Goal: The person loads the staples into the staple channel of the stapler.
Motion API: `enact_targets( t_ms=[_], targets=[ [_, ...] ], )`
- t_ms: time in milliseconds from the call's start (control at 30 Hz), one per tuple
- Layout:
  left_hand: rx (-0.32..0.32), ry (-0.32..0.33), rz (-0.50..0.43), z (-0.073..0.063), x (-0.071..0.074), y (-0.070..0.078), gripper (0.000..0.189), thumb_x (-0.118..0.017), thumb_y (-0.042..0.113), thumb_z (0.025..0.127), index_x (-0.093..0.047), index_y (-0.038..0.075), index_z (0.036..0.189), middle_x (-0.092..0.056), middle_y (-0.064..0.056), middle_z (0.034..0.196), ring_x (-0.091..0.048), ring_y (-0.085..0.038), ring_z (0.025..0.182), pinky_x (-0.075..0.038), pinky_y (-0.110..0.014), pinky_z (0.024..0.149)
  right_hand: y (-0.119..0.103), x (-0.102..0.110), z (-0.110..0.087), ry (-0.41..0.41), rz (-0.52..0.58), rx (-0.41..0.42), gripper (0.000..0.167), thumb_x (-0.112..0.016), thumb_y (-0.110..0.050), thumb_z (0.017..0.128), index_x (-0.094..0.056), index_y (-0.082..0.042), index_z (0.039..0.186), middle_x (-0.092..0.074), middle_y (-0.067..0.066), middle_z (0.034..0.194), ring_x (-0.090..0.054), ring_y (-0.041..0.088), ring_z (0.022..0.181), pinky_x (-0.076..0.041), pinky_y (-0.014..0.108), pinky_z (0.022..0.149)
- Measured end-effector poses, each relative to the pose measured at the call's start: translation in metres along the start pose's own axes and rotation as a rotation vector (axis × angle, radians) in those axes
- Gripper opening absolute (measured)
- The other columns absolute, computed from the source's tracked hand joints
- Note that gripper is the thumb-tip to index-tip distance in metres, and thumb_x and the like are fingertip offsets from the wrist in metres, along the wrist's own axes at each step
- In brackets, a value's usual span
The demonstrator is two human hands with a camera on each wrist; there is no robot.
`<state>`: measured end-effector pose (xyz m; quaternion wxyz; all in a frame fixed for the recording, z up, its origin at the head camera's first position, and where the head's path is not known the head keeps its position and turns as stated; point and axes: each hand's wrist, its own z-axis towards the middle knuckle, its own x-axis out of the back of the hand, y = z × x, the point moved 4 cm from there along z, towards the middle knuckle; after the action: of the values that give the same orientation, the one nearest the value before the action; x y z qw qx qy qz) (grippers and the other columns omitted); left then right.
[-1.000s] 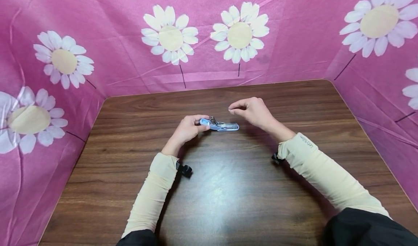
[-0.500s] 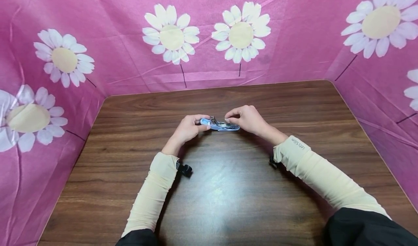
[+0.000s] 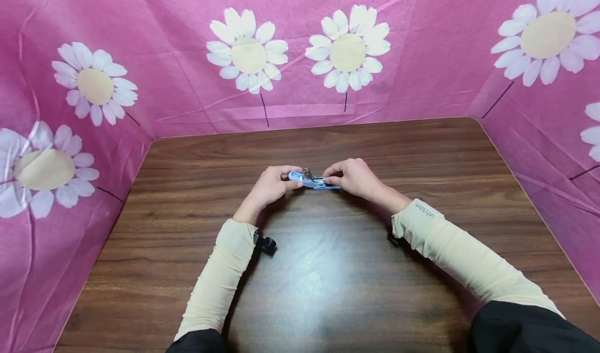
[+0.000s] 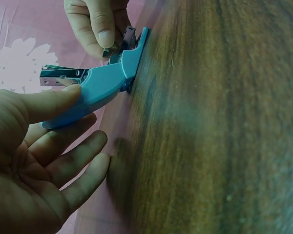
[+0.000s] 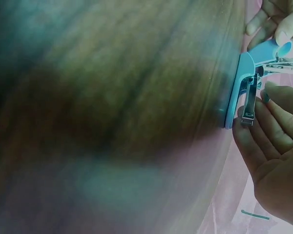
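Observation:
A blue stapler [image 3: 308,183] lies opened out, its long base low over the table and its metal parts exposed. My left hand [image 3: 269,186] pinches its raised end between thumb and fingers; the other fingers spread loosely in the left wrist view. My right hand [image 3: 357,178] is at the far end, thumb and forefinger pinching a small strip of staples [image 4: 106,52] close over the metal staple channel [image 5: 249,100]. Most of that strip is hidden by the fingertips. In the left wrist view, the stapler's metal upper part [image 4: 63,75] sticks out past my left thumb.
The brown wood-grain table [image 3: 309,269] spreads under both forearms. Pink cloth [image 3: 290,108] printed with white daisies closes off the back and both sides. A black wrist camera [image 3: 266,245] sits at my left cuff.
My right hand has come left and down from the air beside the stapler to its staple channel, with thumb and forefinger still pinched. My left hand and the stapler have barely moved.

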<state>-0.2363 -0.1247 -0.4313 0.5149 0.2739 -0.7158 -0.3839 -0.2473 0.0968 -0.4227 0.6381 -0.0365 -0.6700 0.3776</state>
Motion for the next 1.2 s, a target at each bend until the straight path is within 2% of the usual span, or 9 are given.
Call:
enact_targets(
  t_ms=[233, 500, 700, 800, 1200],
  targets=[
    [-0.011, 0.002, 0.005, 0.0010, 0.0007, 0.0004, 0.037, -0.079, 0.023, 0.090, -0.073, 0.018, 0.125, -0.079, -0.003, 0.108, -0.052, -0.012, 0.074, -0.039, -0.026, 0.071, 0.0002, 0.0009, -0.0006, -0.012, -0.045, -0.014, 0.012, -0.077, -0.024, 0.090, -0.082, -0.018, 0.100, -0.080, 0.001, 0.098, -0.068, 0.018, 0.083, -0.053, 0.044, 0.083],
    [0.006, 0.009, -0.003, 0.0001, 0.0010, 0.0012, 0.034, -0.079, 0.023, 0.089, -0.074, 0.019, 0.123, -0.078, -0.003, 0.100, -0.047, -0.012, 0.063, -0.038, -0.027, 0.063, 0.0004, 0.0008, -0.0020, -0.019, -0.087, 0.002, 0.012, -0.076, -0.024, 0.090, -0.081, -0.018, 0.100, -0.080, 0.001, 0.099, -0.070, 0.019, 0.084, -0.053, 0.046, 0.083],
    [0.007, 0.020, 0.007, 0.0003, 0.0016, 0.0022, 0.031, -0.079, 0.024, 0.089, -0.076, 0.019, 0.119, -0.079, -0.001, 0.105, -0.052, -0.014, 0.079, -0.040, -0.028, 0.073, -0.0009, 0.0024, -0.0026, -0.011, -0.112, 0.009, 0.011, -0.077, -0.025, 0.090, -0.082, -0.019, 0.099, -0.080, 0.000, 0.096, -0.068, 0.017, 0.081, -0.053, 0.044, 0.081],
    [0.008, 0.021, 0.004, 0.0005, 0.0017, 0.0026, 0.030, -0.080, 0.024, 0.089, -0.076, 0.019, 0.118, -0.079, -0.001, 0.105, -0.054, -0.016, 0.081, -0.041, -0.030, 0.075, -0.0009, 0.0023, -0.0023, -0.006, -0.124, 0.019, 0.011, -0.077, -0.024, 0.089, -0.082, -0.019, 0.098, -0.080, -0.001, 0.095, -0.067, 0.016, 0.080, -0.053, 0.044, 0.079],
    [0.010, 0.023, -0.003, 0.0022, 0.0010, 0.0017, 0.028, -0.079, 0.024, 0.089, -0.076, 0.019, 0.117, -0.079, -0.001, 0.105, -0.054, -0.016, 0.083, -0.041, -0.029, 0.075, 0.0006, 0.0019, -0.0017, -0.006, -0.132, 0.043, 0.013, -0.077, -0.021, 0.089, -0.082, -0.017, 0.100, -0.080, 0.002, 0.100, -0.074, 0.022, 0.097, -0.055, 0.046, 0.087]
  ],
)
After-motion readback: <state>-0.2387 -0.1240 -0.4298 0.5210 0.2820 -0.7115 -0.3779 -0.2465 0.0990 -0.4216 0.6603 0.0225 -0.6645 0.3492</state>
